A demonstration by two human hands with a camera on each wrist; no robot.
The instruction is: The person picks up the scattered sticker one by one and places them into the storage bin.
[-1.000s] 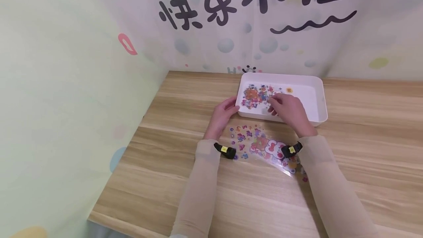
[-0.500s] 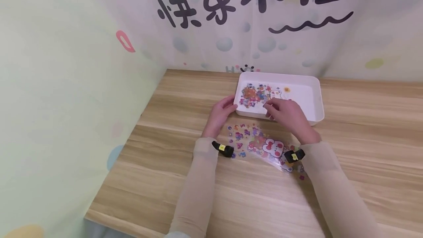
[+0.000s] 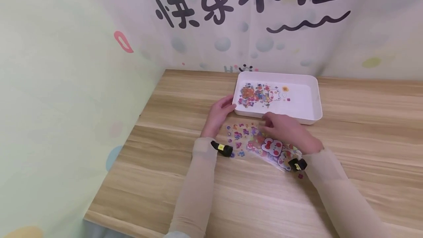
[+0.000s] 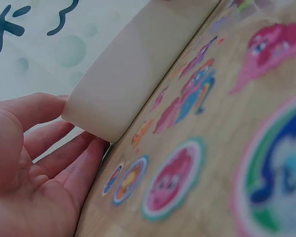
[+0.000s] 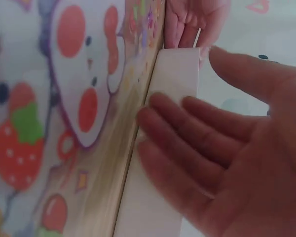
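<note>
A white rectangular tray (image 3: 302,100) stands near the back of the table, with a cluster of colourful cartoon stickers (image 3: 248,93) in its left part. My left hand (image 3: 219,116) holds its front left corner, thumb near the rim and fingers against the side, as the left wrist view shows. Just before the tray's front wall, my right hand (image 3: 289,129) hovers above the sticker sheets. Its fingers (image 5: 187,128) are loosely bent with nothing seen between them. Underneath lie a clear sheet with small pony stickers (image 3: 238,135) and an overlapping sheet with a large bunny (image 3: 271,146).
The wooden table (image 3: 158,179) meets a printed cloth backdrop (image 3: 211,47) at the back and another cloth (image 3: 66,102) on the left. Black wrist devices, on the left (image 3: 222,149) and on the right (image 3: 298,164), hang over the sheets.
My right hand has come out of the tray, towards me, and now sits over the sheets; its fingers were bunched together before. My left hand stays at the tray corner.
</note>
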